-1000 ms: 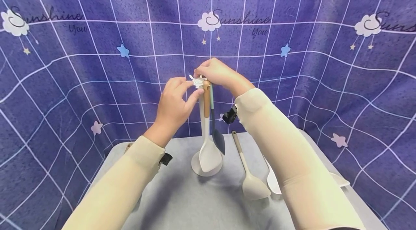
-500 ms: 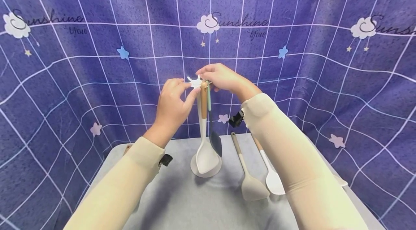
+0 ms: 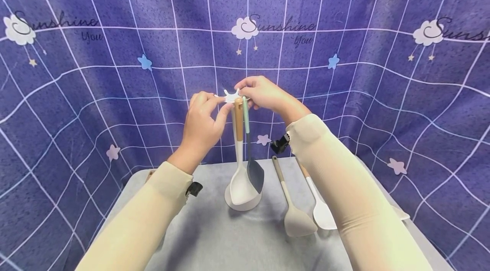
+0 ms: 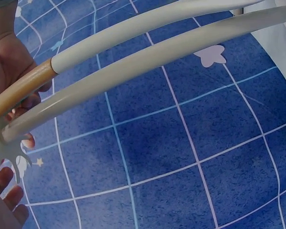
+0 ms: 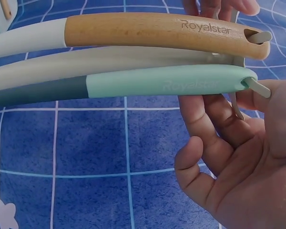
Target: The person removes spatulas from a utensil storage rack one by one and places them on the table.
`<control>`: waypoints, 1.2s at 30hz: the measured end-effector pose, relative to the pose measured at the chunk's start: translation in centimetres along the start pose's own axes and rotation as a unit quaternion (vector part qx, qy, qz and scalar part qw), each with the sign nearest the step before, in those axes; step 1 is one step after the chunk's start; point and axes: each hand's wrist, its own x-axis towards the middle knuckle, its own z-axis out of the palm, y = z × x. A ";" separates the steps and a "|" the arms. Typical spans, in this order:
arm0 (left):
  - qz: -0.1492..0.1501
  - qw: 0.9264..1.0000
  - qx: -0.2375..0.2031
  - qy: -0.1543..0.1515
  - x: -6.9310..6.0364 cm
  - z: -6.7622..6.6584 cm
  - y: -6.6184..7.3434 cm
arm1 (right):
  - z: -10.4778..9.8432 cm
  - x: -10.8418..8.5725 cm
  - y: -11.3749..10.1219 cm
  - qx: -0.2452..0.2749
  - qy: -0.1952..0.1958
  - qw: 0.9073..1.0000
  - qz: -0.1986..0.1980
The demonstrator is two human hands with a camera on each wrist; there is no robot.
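A pale utensil rack (image 3: 231, 98) with hooked arms on top stands on a round base (image 3: 248, 207). My left hand (image 3: 203, 118) pinches the left side of its top between thumb and fingers. On the right, my right hand (image 3: 265, 93) grips the top close to a hook; some of its fingers pass behind the handles in the right wrist view. From one hook hangs a wooden-handled utensil (image 5: 148, 34) with a broad white head (image 3: 241, 186). Beside it a dark spatula (image 3: 255, 175) hangs by its mint handle (image 5: 167, 82), the hook through its hole. The rack's stem (image 4: 109, 78) is beige.
A beige spatula (image 3: 299, 222) lies on the grey table (image 3: 214, 241) right of the rack. Farther right is a white spatula (image 3: 323, 215) with a wooden handle, partly behind my right sleeve. A purple grid-patterned curtain (image 3: 183, 41) surrounds the table.
The rack's top has turned slightly under my hands. My right hand has shifted a little right and down, and the dark spatula's blade has swung to show more of its face.
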 end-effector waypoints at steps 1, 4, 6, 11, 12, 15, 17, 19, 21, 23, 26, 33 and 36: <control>-0.001 1.000 -0.001 -0.002 0.0 0.0 0.0 | 0.0 -0.1 0.0 0.003 0.003 1.000 0.002; -0.007 1.000 -0.004 -0.010 0.0 -0.1 -0.1 | 0.1 -0.2 0.0 0.005 0.010 1.000 0.007; -0.012 1.000 -0.008 -0.013 0.0 0.0 -0.2 | 0.1 -0.3 0.1 0.007 0.013 1.000 0.011; -0.017 1.000 -0.017 -0.017 0.1 0.0 -0.5 | 0.3 -0.4 0.4 0.018 0.018 1.000 0.014; -0.019 0.999 -0.019 -0.018 0.1 0.0 -0.6 | 0.4 -0.4 0.4 0.020 0.019 1.000 0.012; -0.026 0.999 -0.023 -0.021 0.2 0.0 -0.7 | 0.4 -0.6 0.7 0.025 0.020 0.999 0.006; -0.031 0.999 -0.025 -0.025 0.2 0.0 -0.8 | 0.4 -0.7 0.9 0.033 0.016 0.999 0.003; -0.035 0.999 -0.023 -0.029 0.2 -0.1 -0.8 | 0.4 -0.8 1.0 0.040 0.010 0.999 0.003; -0.038 0.999 -0.022 -0.032 0.3 -0.1 -0.8 | 0.4 -1.0 1.2 0.050 0.005 0.999 0.002; -0.040 0.998 -0.022 -0.034 0.3 -0.1 -0.9 | 0.5 -1.1 1.3 0.056 0.003 0.998 0.000; -0.044 0.998 -0.027 -0.034 0.4 -0.1 -1.1 | 0.6 -1.3 1.4 0.063 0.004 0.998 -0.008; -0.060 0.996 -0.049 -0.044 0.4 0.0 -1.3 | 1.3 -1.2 2.1 0.100 0.018 0.995 -0.012; -0.070 0.995 -0.059 -0.047 0.3 0.2 -1.4 | 2.0 -1.0 2.6 0.133 0.039 0.990 -0.016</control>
